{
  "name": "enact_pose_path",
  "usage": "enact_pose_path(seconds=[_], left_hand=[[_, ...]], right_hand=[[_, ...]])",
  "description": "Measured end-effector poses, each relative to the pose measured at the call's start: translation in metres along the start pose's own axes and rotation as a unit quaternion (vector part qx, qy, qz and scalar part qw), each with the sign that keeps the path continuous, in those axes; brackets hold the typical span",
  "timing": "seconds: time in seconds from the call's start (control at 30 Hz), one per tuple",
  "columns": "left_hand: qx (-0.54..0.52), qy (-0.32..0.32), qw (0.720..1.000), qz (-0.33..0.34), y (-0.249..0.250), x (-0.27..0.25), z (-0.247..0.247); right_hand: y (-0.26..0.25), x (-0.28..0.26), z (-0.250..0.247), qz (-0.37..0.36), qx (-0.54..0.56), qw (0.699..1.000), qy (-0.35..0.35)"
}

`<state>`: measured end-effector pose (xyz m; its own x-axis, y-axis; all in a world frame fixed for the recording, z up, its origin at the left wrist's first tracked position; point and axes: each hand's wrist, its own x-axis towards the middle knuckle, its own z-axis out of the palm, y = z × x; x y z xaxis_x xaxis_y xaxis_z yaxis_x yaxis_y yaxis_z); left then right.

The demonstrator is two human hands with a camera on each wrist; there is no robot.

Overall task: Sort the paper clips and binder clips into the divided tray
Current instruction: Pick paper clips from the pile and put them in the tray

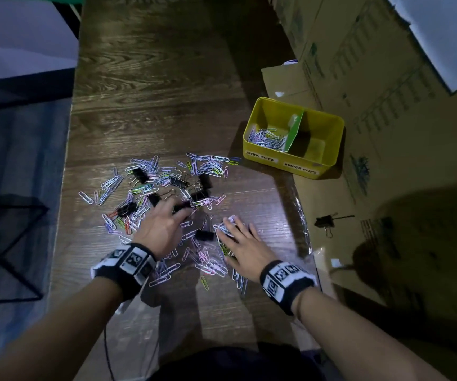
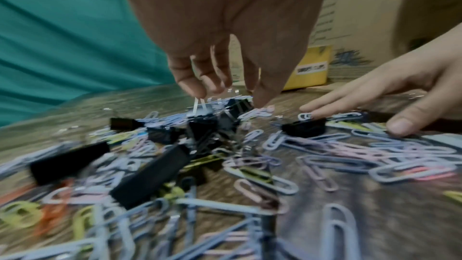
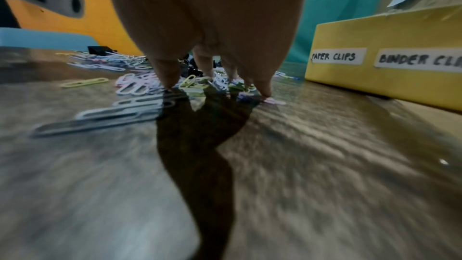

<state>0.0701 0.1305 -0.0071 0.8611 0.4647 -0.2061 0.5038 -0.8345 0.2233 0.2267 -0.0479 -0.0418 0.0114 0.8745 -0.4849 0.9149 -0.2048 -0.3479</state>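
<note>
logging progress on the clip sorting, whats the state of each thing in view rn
yellow tray: upright on the table, open top, green divider inside
paper clips compartment: partly filled with paper clips
binder clips compartment: looks empty
clip pile: unsorted, spread over the table
left hand: fingers down in the pile, grip unclear
right hand: fingers spread, fingertips on paper clips
stray binder clip: lying on cardboard off the table
</note>
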Motion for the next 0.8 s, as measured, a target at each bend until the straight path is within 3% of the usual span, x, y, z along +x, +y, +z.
enact_pose_path(seconds=[0.07,0.17,0.23,0.33,0.47,0.53,0.63,0.8], left_hand=[[0.012,0.000,0.997,0.072,0.019,-0.005,0.005],[0.022,-0.074,0.989,0.124,0.044,-0.008,0.021],[0.020,-0.103,0.990,0.093,0.042,-0.003,0.030],[0.020,-0.092,0.995,0.036,0.026,0.004,0.030],[0.031,-0.060,0.994,0.082,0.027,-0.009,0.016],[-0.004,-0.111,0.989,0.101,0.036,-0.027,0.018],[-0.042,-0.181,0.980,0.072,0.055,-0.047,0.035],[-0.043,-0.161,0.986,0.016,0.084,-0.028,0.058]], right_hand=[[0.002,-0.013,0.006,0.000,0.010,1.000,0.002],[0.003,-0.020,0.009,0.011,0.011,1.000,0.015],[0.001,-0.023,0.010,0.015,0.015,1.000,0.017],[-0.003,-0.029,0.012,0.008,0.027,1.000,0.010],[-0.003,-0.038,0.010,0.068,0.077,0.993,0.053],[-0.002,-0.042,0.010,0.132,0.082,0.986,0.058],[-0.003,-0.041,0.016,0.187,0.065,0.979,0.040],[-0.011,-0.033,0.023,0.176,0.085,0.976,0.101]])
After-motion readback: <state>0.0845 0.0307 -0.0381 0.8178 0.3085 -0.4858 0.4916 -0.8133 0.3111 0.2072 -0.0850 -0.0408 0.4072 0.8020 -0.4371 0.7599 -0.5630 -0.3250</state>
